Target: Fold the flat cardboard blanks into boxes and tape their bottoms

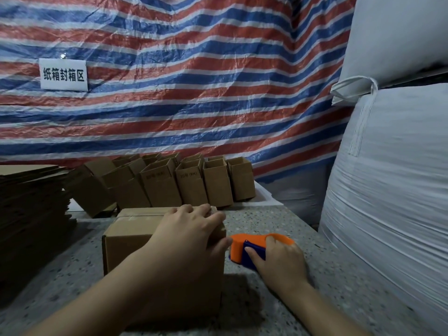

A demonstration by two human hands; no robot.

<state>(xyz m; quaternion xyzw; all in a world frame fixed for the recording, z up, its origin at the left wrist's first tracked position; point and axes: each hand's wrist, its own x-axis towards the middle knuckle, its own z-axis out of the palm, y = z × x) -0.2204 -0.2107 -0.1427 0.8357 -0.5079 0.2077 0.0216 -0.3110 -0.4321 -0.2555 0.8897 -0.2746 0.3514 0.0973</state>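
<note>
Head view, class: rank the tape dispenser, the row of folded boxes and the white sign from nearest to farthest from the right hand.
1. Tape dispenser: gripped by the right hand.
2. Row of folded boxes: behind, on the table.
3. White sign: far upper left, on the striped tarp.

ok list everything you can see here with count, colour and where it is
box: one, brown, on the table in front, tape strip across its top, under the left hand
tape gun: one, orange and blue, on the table just right of the box
open boxes: a row of several, count unclear, brown, behind the box, the leftmost ones leaning
flat blanks: one stack, brown, far left
table: one, grey speckled
tarp: one, red, blue and white stripes, hung behind
sign: one, white with dark characters, on the tarp, upper left
sacks: two, white, stacked at right
left hand: rests on the box top, thumb down its right side
right hand: grip on the tape gun
</note>
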